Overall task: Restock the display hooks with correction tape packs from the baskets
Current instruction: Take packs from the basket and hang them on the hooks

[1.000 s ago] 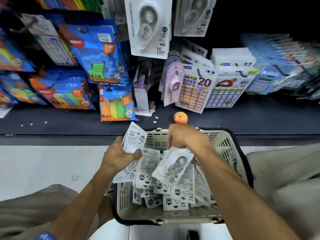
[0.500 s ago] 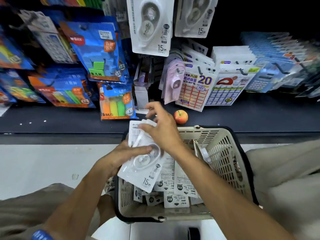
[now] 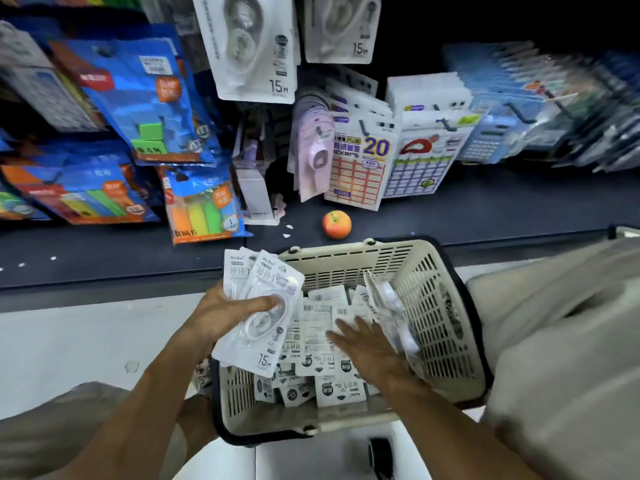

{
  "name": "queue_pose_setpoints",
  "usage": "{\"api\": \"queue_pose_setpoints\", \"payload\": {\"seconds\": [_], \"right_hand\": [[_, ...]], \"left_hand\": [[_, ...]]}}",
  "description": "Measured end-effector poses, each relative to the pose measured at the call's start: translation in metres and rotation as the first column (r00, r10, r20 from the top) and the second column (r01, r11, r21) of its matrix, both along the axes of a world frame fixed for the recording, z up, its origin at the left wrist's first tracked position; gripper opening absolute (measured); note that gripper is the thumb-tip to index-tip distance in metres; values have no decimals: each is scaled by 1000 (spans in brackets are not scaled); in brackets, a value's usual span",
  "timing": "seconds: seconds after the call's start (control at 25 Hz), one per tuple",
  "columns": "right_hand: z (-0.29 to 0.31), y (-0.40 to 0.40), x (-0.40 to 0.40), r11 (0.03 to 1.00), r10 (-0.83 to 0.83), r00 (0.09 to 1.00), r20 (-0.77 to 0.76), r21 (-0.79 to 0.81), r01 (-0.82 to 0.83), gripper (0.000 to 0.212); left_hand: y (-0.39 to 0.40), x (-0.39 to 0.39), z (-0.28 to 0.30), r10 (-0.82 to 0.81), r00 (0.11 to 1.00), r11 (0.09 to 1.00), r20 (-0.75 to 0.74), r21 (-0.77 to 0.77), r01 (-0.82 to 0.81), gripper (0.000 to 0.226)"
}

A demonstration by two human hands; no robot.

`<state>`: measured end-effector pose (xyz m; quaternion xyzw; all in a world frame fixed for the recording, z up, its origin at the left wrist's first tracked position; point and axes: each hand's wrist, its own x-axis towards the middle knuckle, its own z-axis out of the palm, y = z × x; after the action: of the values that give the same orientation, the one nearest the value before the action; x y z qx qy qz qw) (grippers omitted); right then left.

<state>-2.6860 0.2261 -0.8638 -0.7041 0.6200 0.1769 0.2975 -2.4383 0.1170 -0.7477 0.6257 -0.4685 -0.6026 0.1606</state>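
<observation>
A cream basket (image 3: 440, 306) with a black rim sits on the floor in front of me, holding several white correction tape packs (image 3: 317, 322). My left hand (image 3: 221, 313) grips a small stack of correction tape packs (image 3: 258, 317) above the basket's left edge, thumb across the top pack. My right hand (image 3: 370, 348) reaches into the basket with fingers spread flat over the loose packs, holding nothing. More correction tape packs (image 3: 254, 46) hang on display hooks at the top centre.
A dark shelf ledge (image 3: 485, 209) runs behind the basket with an apple (image 3: 336, 224) on it. Blue sticky-note packs (image 3: 145, 98) hang at left, label sheets (image 3: 360, 168) and calculators (image 3: 491, 140) at right. A person's knees flank the basket.
My right hand has added a pack to the stack in my left hand, let go, and dropped back down into the basket. The left hand's stack has grown.
</observation>
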Motion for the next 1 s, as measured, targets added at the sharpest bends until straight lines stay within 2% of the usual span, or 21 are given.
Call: {"api": "queue_pose_setpoints", "payload": {"seconds": [0.08, 0.2, 0.24, 0.36, 0.44, 0.48, 0.6, 0.72, 0.8, 0.92, 1.0], "right_hand": [[6, -10, -7, 1000, 7, 1000, 2, -19, -7, 104], [16, -21, -15, 999, 25, 998, -64, 43, -23, 80], [18, -22, -15, 999, 46, 994, -103, 26, -44, 73], [15, -21, 0, 972, 118, 947, -300, -158, -171, 64], [16, -31, 6, 979, 21, 924, -381, -182, -97, 47], [20, -39, 4, 984, -98, 925, -367, -172, 36, 40], [17, -42, -18, 937, -348, 890, -295, -108, 331, 42], [8, -31, -29, 910, -413, 879, -238, -126, 394, 51], [6, -28, -31, 856, -500, 855, -136, -223, 465, 48], [22, -41, -38, 683, -702, 710, 63, -225, 695, 28], [40, -56, -43, 639, -724, 674, 149, -224, 736, 27]], "left_hand": [[1, -3, 2, -27, 1000, 1000, -7, -1, 27, 47], [2, -2, 6, -29, 999, 1000, -25, 3, 29, 52], [3, 0, 7, -26, 999, 1000, -23, 1, 26, 52], [7, 4, 8, -11, 999, 1000, -46, -4, 11, 49], [8, 5, 6, -21, 999, 1000, -29, -3, 21, 44], [8, 4, 6, -29, 999, 1000, -15, 4, 29, 42], [8, 1, 5, -37, 999, 999, 6, 14, 37, 41], [5, -2, 5, -17, 1000, 1000, 4, 7, 17, 43], [2, -4, 4, -3, 1000, 1000, 2, -10, 3, 43], [2, -9, 6, 20, 1000, 998, 23, -58, -19, 45], [2, -12, 8, 41, 999, 996, 25, -80, -39, 46]]}}
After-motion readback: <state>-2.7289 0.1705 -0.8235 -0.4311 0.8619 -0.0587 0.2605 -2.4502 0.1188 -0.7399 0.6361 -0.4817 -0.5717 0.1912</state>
